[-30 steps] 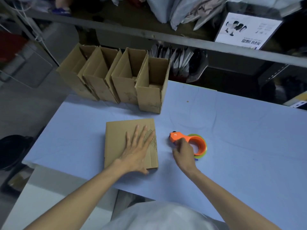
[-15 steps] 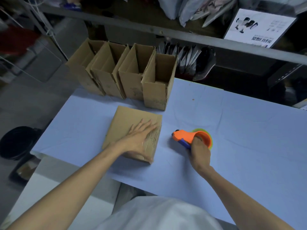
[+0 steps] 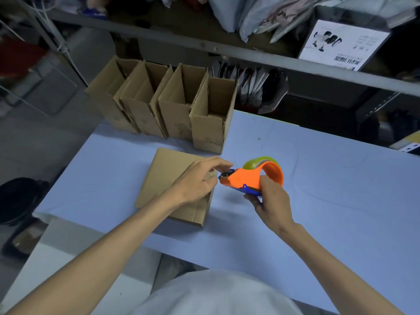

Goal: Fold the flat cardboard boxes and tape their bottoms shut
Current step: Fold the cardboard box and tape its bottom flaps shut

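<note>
Four open boxes (image 3: pixel 175 119) of plain brown cardboard stand side by side in a row at the far left of the blue table (image 3: pixel 329 189), mouths up and flaps raised, each touching the next. Nearer the person, a fifth box (image 3: pixel 163 176) lies with a broad flat face upward. It is the same brown, with a shallow side wall showing at its near right corner and faint dark print partly covered. Its longer edges run away from the person and slant a little to the right at the far end.

The left hand (image 3: pixel 197 180) sits over the right part of that face with its fingers bent and the tips drawn near one another, right beside the nose of the tape dispenser (image 3: pixel 247 179). Whether they pinch anything cannot be told.

The right hand (image 3: pixel 271 201) grips the dispenser from below and behind, fingers and thumb wrapped on its blue underside. The dispenser is orange, with a yellow-green roll of tape (image 3: pixel 259 160) behind its loop. It is lifted off the table just right of the box, its long axis across the table and its nose pointing left.
</note>
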`<state>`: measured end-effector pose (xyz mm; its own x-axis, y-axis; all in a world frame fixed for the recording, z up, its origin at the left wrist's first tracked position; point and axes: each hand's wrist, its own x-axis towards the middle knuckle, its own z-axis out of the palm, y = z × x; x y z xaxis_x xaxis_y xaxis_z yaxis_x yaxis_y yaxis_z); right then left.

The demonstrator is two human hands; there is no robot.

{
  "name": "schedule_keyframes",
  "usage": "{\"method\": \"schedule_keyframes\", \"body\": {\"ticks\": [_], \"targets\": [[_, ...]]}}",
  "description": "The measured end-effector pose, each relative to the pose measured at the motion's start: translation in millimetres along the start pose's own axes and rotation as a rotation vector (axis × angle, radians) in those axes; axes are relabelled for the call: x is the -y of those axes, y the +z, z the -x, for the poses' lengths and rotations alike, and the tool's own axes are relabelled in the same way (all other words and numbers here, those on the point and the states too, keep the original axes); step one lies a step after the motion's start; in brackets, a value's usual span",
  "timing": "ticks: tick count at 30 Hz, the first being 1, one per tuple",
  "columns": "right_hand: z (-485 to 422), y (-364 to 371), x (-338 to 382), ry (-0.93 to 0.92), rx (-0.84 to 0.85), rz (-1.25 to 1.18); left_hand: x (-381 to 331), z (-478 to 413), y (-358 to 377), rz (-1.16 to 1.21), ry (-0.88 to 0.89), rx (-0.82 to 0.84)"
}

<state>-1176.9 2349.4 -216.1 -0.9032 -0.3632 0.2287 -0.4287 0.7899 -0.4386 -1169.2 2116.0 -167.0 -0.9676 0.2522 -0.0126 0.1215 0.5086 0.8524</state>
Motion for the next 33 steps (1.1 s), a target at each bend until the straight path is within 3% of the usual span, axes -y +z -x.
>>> {"method": "schedule_keyframes", "body": {"ticks": [5, 9, 12, 14, 18, 23, 33], "targets": [[-5.6, -8.1, 0.5, 0.052, 0.190, -0.046, -3.0, -0.8, 3.2, 0.009, -0.012, 0.009], [-10.9, -19.3, -0.9, 0.135, 0.407, -0.208, 8.5, -5.8, 5.5, 0.209, -0.167, 0.064], [-10.7, -26.9, 2.8, 0.211, 0.483, -0.426, 13.4, -4.5, 6.6, 0.413, -0.298, 0.104], [-7.6, -26.8, 7.2, 0.218, 0.513, -0.441, 15.9, -2.2, 6.2, 0.499, -0.412, 0.134], [-4.1, -21.6, 11.3, 0.197, 0.540, -0.375, 21.9, 2.6, 6.4, 0.573, -0.536, 0.191], [-6.4, -18.2, 9.8, 0.146, 0.442, -0.247, 21.9, 2.4, 7.2, 0.580, -0.665, 0.078], [-11.4, -20.3, 14.9, 0.194, 0.398, -0.348, 11.0, -8.3, 7.6, 0.441, -0.742, -0.054]]}}
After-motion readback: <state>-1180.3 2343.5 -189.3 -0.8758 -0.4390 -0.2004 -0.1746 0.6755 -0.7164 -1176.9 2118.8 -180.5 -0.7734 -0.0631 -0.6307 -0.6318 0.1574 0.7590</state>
